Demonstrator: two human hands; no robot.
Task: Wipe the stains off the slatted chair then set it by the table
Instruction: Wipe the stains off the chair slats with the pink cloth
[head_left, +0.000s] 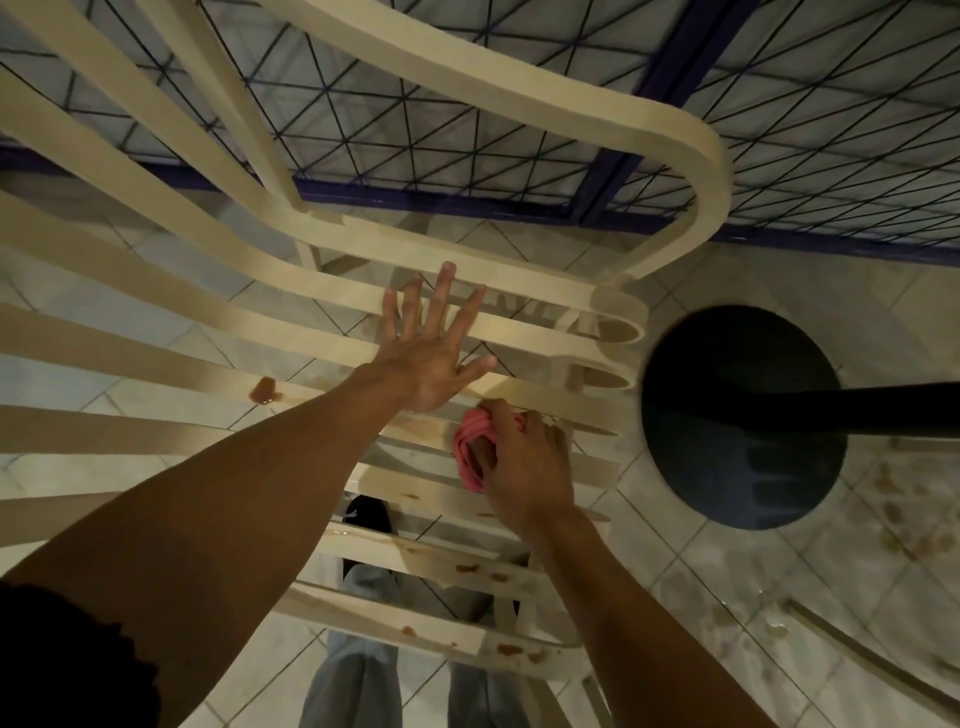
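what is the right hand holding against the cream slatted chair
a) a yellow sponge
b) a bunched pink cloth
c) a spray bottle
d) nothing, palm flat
b: the right hand has its fingers curled round a bunched pink cloth pressed onto a slat of the cream slatted chair, while the left hand lies flat and spread on the slats beside it.

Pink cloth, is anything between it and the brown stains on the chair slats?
Nothing visible. The right hand presses the pink cloth on a slat; stains lie open on nearer slats and one to the left. The left hand rests farther up.
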